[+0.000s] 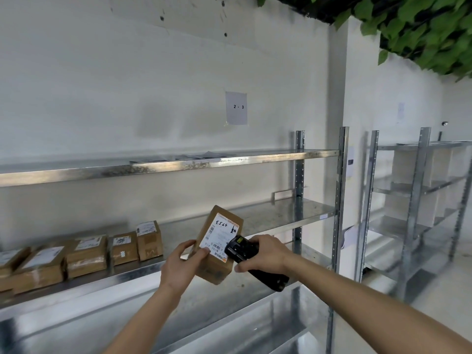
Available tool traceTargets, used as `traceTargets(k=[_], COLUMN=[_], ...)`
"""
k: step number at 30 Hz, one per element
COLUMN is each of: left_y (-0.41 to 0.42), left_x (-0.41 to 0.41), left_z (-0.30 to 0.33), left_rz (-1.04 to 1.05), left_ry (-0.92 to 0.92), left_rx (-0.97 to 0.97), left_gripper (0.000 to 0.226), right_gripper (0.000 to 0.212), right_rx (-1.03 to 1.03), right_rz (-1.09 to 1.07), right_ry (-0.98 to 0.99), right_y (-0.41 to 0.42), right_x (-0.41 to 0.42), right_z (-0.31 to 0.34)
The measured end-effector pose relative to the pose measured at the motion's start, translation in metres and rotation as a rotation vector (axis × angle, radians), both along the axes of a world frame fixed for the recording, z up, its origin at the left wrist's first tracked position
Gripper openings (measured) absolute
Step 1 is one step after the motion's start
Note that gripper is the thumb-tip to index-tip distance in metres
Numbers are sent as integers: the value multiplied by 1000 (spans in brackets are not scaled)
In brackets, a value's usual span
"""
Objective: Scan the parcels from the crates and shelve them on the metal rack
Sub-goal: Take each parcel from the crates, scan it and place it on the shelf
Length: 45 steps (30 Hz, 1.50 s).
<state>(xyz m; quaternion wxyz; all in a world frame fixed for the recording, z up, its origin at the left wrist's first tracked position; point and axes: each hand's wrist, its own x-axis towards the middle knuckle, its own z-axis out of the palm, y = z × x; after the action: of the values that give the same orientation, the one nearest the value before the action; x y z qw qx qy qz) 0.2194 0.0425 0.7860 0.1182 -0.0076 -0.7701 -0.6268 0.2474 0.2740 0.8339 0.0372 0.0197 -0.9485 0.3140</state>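
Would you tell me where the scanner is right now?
The scanner is right of centre in the head view, gripped by the right hand, against the label of the parcel.

- A pale, scuffed wall (127, 85) rises beyond the hands, with dark marks near its top.
- A paper sheet (236, 108) reading "2 - 3" hangs on it, above the hands.
- A square wall pillar (337, 85) juts out up and to the right of the hands.
- Further right stands a second steel shelving unit (419, 200) with pale boxes (411, 164) on its shelves.
- Green foliage (421, 29) hangs high above, at the upper right.
- A light floor (444, 290) spreads to the right of the hands; soft, even light fills the room.
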Motion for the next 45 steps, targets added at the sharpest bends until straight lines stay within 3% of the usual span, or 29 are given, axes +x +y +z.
traceTargets(k=[3, 8, 14, 20, 28, 35, 38, 41, 45], left_y=[3, -3, -21, -28, -44, -66, -70, -74, -83], left_x=[-2, -17, -60, -129, -211, -266, -287, -307, -325], left_z=[1, -7, -21, -39, -71, -112, -111, -108, -116], left_rz=[-15, -86, -213, -60, 110, 186, 222, 263, 324], left_ry=[-59, -135, -138, -141, -155, -260, -278, -267, -234], left_rx=[158, 240, 192, 192, 209, 245, 249, 221, 174], left_gripper=[34, 35, 64, 67, 49, 53, 42, 34, 39], right_gripper=[55, 76, 51, 51, 48, 50, 53, 56, 58], right_rx=[-126, -276, -298, -275, -258, -206, -232, -183, -150], right_rz=[46, 53, 143, 249, 414, 491, 504, 525, 523], right_ry=[14, 31, 4, -72, -178, -231, -239, -237, -243], right_y=[-6, -19, -14, -23, -51, -73, -80, -90, -99], right_x=[-1, -28, -86, -184, -308, -368, -391, -410, -432], right_z=[-4, -17, -14, -32, -70, -107, -109, -106, -104])
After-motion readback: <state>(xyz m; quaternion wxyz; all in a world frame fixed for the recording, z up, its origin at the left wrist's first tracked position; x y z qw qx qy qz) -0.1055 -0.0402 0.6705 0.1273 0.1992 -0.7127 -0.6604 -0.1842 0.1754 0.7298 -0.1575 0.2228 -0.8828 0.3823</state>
